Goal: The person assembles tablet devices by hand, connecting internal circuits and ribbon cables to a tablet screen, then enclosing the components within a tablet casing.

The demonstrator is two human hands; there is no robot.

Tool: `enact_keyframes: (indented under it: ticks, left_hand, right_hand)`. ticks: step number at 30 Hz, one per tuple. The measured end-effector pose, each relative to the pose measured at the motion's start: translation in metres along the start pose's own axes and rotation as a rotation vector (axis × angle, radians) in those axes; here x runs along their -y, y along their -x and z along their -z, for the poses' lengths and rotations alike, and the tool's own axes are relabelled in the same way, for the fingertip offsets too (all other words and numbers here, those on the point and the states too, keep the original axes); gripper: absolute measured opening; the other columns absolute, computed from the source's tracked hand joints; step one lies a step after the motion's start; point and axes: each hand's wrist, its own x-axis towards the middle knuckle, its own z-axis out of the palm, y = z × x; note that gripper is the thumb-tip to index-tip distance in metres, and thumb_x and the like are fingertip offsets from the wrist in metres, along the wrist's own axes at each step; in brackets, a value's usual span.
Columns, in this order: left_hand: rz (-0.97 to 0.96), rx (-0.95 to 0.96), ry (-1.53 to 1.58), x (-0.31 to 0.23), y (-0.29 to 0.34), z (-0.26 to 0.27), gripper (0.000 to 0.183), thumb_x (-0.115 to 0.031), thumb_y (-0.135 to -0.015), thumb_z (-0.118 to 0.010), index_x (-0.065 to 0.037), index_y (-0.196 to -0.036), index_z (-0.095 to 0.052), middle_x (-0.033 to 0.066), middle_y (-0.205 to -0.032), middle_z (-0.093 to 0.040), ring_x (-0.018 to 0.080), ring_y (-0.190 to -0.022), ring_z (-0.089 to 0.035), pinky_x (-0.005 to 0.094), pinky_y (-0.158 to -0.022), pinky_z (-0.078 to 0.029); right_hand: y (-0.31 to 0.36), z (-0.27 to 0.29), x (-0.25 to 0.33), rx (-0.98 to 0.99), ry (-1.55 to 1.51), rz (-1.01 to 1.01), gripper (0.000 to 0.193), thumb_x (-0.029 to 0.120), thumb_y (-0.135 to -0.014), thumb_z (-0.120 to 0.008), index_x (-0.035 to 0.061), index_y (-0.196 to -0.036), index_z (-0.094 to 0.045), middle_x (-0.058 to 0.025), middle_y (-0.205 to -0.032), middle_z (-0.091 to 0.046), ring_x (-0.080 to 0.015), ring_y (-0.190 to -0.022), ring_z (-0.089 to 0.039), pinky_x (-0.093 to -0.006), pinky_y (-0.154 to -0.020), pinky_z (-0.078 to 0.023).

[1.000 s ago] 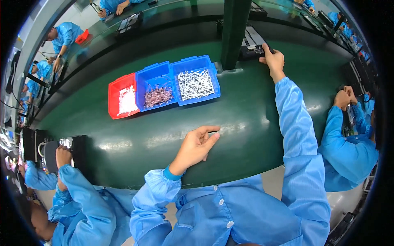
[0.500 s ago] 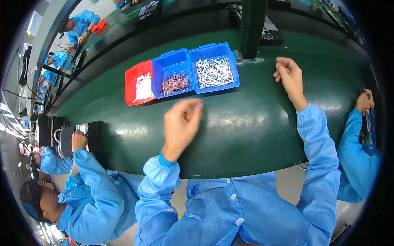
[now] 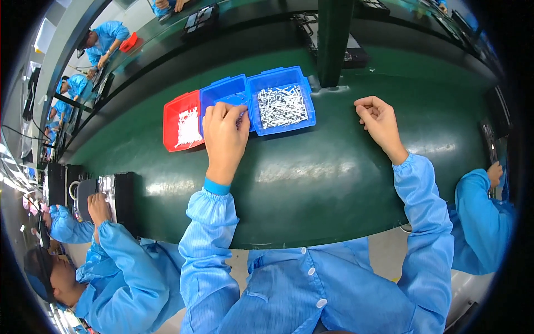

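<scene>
My left hand reaches over the front of the middle blue bin. Its fingers are bent, with a gap between thumb and forefinger where reddish-purple wire-like small parts show. The fingertips are partly hidden, and I see nothing held. My right hand hovers above the table to the right of the bins. Its fingers are curled, thumb near forefinger; whatever the pinch may hold is too small to make out. Beside the middle bin stand a red bin of thin white pieces and another blue bin of white-and-dark pieces.
A dark green post rises behind the bins from the green table. Behind it, a raised shelf carries dark flat devices. Co-workers in blue sit close on the left and on the right.
My left hand has moved forward and left, from in front of the bins to over the middle one. My right hand has shifted slightly left and nearer. The whole view has shifted a little.
</scene>
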Motion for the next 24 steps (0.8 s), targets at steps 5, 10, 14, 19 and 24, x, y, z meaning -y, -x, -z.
enact_keyframes:
  ticks: [5, 10, 14, 19, 24]
  left_hand:
    - [0.073, -0.107, 0.083, 0.001, -0.001, 0.003, 0.013, -0.005, -0.075, -0.076, -0.006, -0.088, -0.074, 0.0064, -0.080, -0.057, 0.0239, -0.079, -0.054, 0.0363, -0.071, -0.044]
    - [0.330, -0.204, 0.336, -0.001, 0.002, 0.012, 0.010, -0.005, -0.080, -0.078, -0.004, -0.089, -0.076, 0.0005, -0.076, -0.053, 0.0097, -0.069, -0.050, 0.0245, -0.060, -0.041]
    - [0.432, -0.338, 0.578, 0.004, 0.004, 0.011, 0.010, -0.004, -0.082, -0.077, -0.004, -0.091, -0.076, -0.0008, -0.075, -0.053, 0.0061, -0.064, -0.046, 0.0213, -0.055, -0.037]
    - [0.318, -0.216, 0.333, 0.002, 0.009, 0.011, 0.014, -0.002, -0.081, -0.075, -0.006, -0.095, -0.077, -0.0003, -0.073, -0.054, 0.0063, -0.061, -0.045, 0.0224, -0.053, -0.037]
    - [0.414, -0.353, 0.487, 0.008, 0.005, 0.015, 0.013, -0.006, -0.083, -0.077, -0.004, -0.096, -0.077, -0.0014, -0.073, -0.054, 0.0055, -0.062, -0.044, 0.0216, -0.053, -0.034]
  right_hand:
    - [0.000, 0.005, 0.001, -0.010, -0.002, -0.014, 0.014, 0.011, -0.092, -0.064, 0.0003, -0.100, -0.068, 0.0006, -0.075, -0.062, -0.0043, -0.062, -0.054, -0.0201, -0.054, -0.044]
    - [0.009, -0.006, 0.016, -0.054, -0.106, -0.018, 0.014, 0.011, -0.093, -0.064, 0.0000, -0.102, -0.067, 0.0002, -0.079, -0.063, -0.0042, -0.064, -0.055, -0.0200, -0.056, -0.045]
    - [0.019, -0.017, 0.020, -0.012, -0.176, 0.064, 0.013, 0.009, -0.094, -0.064, 0.0003, -0.104, -0.066, 0.0009, -0.080, -0.063, -0.0031, -0.065, -0.055, -0.0188, -0.058, -0.044]
    - [0.025, -0.021, 0.020, 0.025, -0.181, 0.083, 0.013, 0.009, -0.095, -0.064, 0.0007, -0.104, -0.065, 0.0021, -0.077, -0.062, -0.0025, -0.063, -0.054, -0.0184, -0.056, -0.042]
    - [0.025, -0.021, 0.023, 0.024, -0.157, 0.092, 0.013, 0.009, -0.095, -0.064, 0.0010, -0.104, -0.065, 0.0021, -0.076, -0.061, -0.0025, -0.063, -0.054, -0.0184, -0.056, -0.043]
